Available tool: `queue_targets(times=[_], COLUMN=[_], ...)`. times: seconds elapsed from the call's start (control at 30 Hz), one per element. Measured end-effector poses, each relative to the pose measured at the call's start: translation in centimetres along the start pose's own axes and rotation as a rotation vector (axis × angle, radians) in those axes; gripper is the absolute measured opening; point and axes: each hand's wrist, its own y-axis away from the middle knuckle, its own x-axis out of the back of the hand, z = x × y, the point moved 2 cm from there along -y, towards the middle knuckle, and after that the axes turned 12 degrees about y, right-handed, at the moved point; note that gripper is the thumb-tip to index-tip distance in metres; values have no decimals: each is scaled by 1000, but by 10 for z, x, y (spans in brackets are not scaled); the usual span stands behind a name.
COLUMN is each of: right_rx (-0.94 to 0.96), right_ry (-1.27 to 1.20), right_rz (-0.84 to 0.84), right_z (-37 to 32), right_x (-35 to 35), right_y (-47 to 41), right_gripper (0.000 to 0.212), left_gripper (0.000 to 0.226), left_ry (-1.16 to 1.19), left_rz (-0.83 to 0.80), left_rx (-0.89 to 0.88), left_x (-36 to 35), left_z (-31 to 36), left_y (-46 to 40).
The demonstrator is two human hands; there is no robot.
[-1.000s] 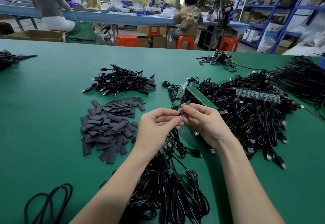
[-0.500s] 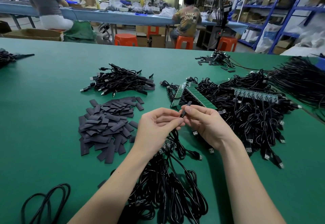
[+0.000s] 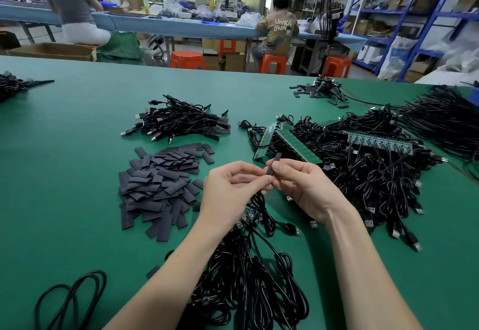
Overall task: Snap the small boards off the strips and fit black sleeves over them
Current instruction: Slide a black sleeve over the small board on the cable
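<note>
My right hand [image 3: 304, 187] pinches a black sleeve [image 3: 274, 163] that sticks up between thumb and forefinger. My left hand [image 3: 230, 192] meets it, its fingertips pinching the lower end of the sleeve where a black cable [image 3: 261, 215] hangs down; the small board inside is hidden. Left of my hands a pile of flat black sleeves [image 3: 160, 187] lies on the green table. Green board strips [image 3: 293, 143] rest on a tangle of cables behind my hands. Another strip [image 3: 378, 143] lies further right.
A heap of finished cables [image 3: 181, 122] sits beyond the sleeve pile. Loose cables [image 3: 248, 285] lie under my forearms and a loop [image 3: 72, 298] at the near left. A big cable mass [image 3: 375, 174] fills the right. People sit at a far bench.
My hands stay together on the sleeve with hardly any shift. The view has moved slightly.
</note>
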Motion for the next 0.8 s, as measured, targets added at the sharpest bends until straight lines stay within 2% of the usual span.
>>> queue_targets(times=[0.23, 0.37, 0.43, 0.7, 0.8], right_rx=[26, 156, 225, 271, 259], right_ry=[41, 108, 96, 90, 58], right_rz=[5, 89, 114, 187, 203], right_z=[0, -3, -5, -6, -5], right_x=[-2, -7, -9, -15, -15], right_y=[0, -1, -1, -2, -4], right_gripper=[18, 39, 43, 23, 23], left_gripper=[12, 10, 11, 11, 11], left_ry=[-14, 18, 18, 38, 36], left_rz=[8, 32, 45, 66, 60], left_rx=[-9, -21, -29, -28, -28], left_x=[0, 1, 1, 2, 2], left_z=[0, 0, 1, -1, 0], left_y=[0, -2, -2, -4, -3])
